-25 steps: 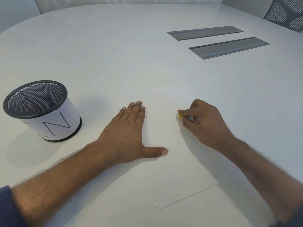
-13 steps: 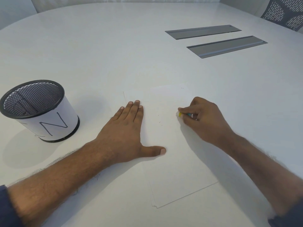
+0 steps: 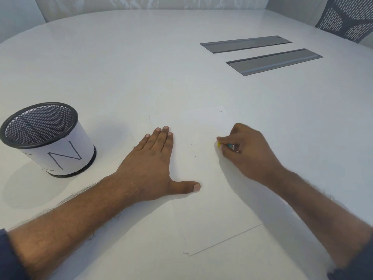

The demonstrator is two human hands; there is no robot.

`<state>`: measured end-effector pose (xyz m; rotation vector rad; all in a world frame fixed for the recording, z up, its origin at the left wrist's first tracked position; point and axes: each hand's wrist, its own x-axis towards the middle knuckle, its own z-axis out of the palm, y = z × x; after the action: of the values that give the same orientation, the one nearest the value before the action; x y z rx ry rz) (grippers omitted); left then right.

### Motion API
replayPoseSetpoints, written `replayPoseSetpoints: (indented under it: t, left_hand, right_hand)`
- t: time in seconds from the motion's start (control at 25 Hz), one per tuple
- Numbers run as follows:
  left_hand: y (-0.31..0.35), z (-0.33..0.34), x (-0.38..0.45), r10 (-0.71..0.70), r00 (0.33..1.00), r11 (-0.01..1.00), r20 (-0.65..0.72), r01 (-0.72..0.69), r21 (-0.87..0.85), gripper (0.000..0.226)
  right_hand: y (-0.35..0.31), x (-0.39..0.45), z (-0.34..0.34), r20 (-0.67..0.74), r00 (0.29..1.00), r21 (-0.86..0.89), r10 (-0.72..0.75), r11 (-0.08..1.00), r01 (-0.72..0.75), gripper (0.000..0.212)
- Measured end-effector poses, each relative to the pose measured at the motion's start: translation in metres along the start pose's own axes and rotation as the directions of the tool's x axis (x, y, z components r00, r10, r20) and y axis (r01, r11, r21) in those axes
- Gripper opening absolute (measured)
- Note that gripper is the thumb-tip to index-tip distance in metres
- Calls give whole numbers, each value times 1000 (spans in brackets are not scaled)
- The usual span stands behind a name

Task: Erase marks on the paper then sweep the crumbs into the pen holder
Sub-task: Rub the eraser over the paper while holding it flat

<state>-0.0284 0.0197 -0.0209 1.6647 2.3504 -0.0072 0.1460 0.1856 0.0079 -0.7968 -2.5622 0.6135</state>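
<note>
A white sheet of paper (image 3: pixel 214 209) lies on the white table in front of me. My left hand (image 3: pixel 153 166) presses flat on the sheet's left side, fingers together and thumb spread. My right hand (image 3: pixel 248 152) is closed around a small yellow eraser (image 3: pixel 219 144), whose tip touches the paper near the sheet's upper right. A few tiny dark crumbs (image 3: pixel 193 152) lie on the paper between my hands. The black mesh pen holder (image 3: pixel 46 138), wrapped in white paper with a letter N, stands at the left, apart from the sheet.
Two grey recessed cable trays (image 3: pixel 274 61) are set into the table at the far right. A mesh-backed chair (image 3: pixel 347 17) shows at the top right corner. Faint marks (image 3: pixel 220 111) sit near the paper's far edge.
My right hand with the eraser has shifted slightly on the paper and looks a little blurred. My left hand has stayed flat in place.
</note>
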Motion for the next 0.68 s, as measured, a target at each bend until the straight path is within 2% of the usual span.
replayPoseSetpoints:
  t: [0.08, 0.16, 0.24, 0.32, 0.4, 0.44, 0.56, 0.68]
  left_hand:
    - [0, 0, 0, -1, 1000, 1000, 3, 1, 9, 146]
    - [0, 1, 0, -1, 1000, 1000, 6, 1, 17, 146]
    - [0, 0, 1, -1, 1000, 1000, 7, 1, 20, 146]
    - [0, -1, 0, -3, 1000, 1000, 14, 2, 19, 146]
    - [1, -2, -1, -7, 1000, 1000, 17, 7, 21, 145]
    - [1, -3, -1, -7, 1000, 1000, 22, 7, 23, 145]
    - [1, -3, 0, -11, 999, 1000, 32, 10, 30, 145]
    - [1, -4, 0, -9, 999, 999, 43, 7, 45, 144]
  right_hand:
    - [-15, -18, 10, 59, 990, 45, -125, 991, 123, 15]
    - [-23, -30, 12, 127, 976, 93, -175, 982, 164, 17]
    - [-13, -17, 7, 101, 985, 58, -140, 989, 134, 17]
    - [3, 3, -1, 25, 999, -43, -33, 998, 34, 18]
    - [9, 12, -4, 11, 1000, -46, 29, 999, -28, 19]
    - [6, 9, -3, 20, 1000, -20, 14, 1000, -13, 18]
    - [-13, -19, 9, 100, 984, 68, -150, 987, 144, 16]
    - [-6, -17, 4, 114, 983, 67, -142, 989, 135, 17]
